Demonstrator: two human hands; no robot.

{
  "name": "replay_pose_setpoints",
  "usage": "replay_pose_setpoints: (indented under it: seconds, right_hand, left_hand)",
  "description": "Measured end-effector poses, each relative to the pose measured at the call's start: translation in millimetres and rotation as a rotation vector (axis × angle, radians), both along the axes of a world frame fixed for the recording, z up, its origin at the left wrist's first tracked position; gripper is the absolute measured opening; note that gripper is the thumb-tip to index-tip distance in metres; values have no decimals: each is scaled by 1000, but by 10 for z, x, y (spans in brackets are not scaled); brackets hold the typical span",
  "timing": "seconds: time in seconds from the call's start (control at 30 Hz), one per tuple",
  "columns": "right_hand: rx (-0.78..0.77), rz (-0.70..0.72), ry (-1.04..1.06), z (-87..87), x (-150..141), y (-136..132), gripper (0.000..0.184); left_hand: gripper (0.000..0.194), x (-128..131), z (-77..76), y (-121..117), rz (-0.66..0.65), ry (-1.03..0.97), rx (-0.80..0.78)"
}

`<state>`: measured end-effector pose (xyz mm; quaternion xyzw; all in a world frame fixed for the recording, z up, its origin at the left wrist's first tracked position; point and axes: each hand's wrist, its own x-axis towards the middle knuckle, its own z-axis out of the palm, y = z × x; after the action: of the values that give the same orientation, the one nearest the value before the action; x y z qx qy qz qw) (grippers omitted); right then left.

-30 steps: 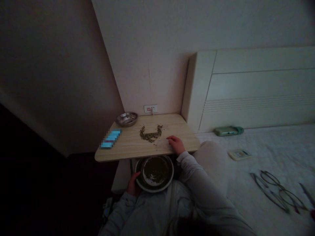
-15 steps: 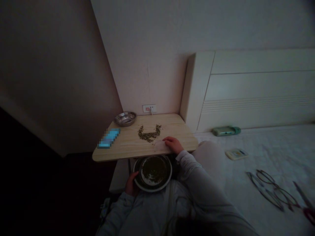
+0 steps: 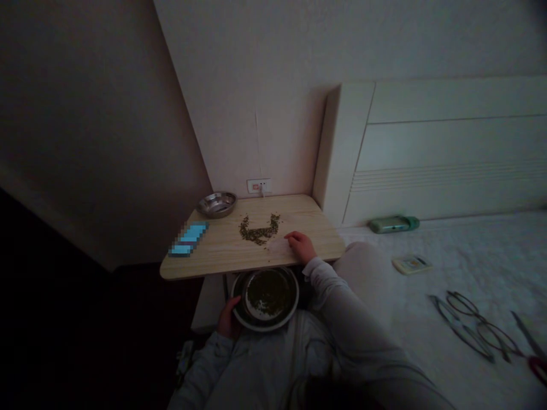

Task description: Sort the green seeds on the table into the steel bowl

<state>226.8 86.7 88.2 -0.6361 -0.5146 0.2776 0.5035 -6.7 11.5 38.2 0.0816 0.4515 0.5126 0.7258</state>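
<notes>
My left hand (image 3: pixel 229 319) grips the left rim of a wide round basin (image 3: pixel 294 304) on my lap, thumb over the edge. Inside it sits a lighter round dish (image 3: pixel 252 310) with small dark green grains (image 3: pixel 269 289). Above the table's near right part, my right hand (image 3: pixel 301 247) has its fingers drawn together, pointing left. Whatever they pinch, if anything, is too small to make out. A thin pale sheet (image 3: pixel 277 246) lies at the fingertips; I cannot tell if they touch it. Just beyond, more grains (image 3: pixel 258 232) are spread in a U shape on the wooden table (image 3: pixel 213 250).
On the table's left are an empty steel bowl (image 3: pixel 217 205) and a phone (image 3: pixel 189 239) with a lit, blurred screen. A wall socket (image 3: pixel 258 185) holds a plug. The bed (image 3: pixel 367 341) at right carries a green bottle (image 3: pixel 393 224), a pale device (image 3: pixel 412 263), eyeglasses (image 3: pixel 465 304) and red-handled scissors (image 3: pixel 539 367).
My right fingers have drawn in slightly, with the fingertips nearer the grains' right edge. The left hand and basin stay put. The view has shifted a little.
</notes>
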Motion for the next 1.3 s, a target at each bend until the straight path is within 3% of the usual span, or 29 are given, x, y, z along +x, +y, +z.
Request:
replay_pose_setpoints:
  seconds: [0.2, 0.63, 1.03, 1.3]
  right_hand:
    - [6, -3, -31, -51, 22, 25, 24]
    - [-3, 19, -136, 4, -8, -24, 23]
    - [-21, 105, -149, -46, 20, -11, 22]
    - [-31, 70, -123, -54, 22, 22, 23]
  left_hand:
    - [18, 46, 163, -41, -20, 30, -74]
    - [23, 48, 155, -20, -14, 78, -61]
    - [10, 33, 123, -25, -71, 5, -57]
    - [13, 31, 89, 3, -48, 25, -71]
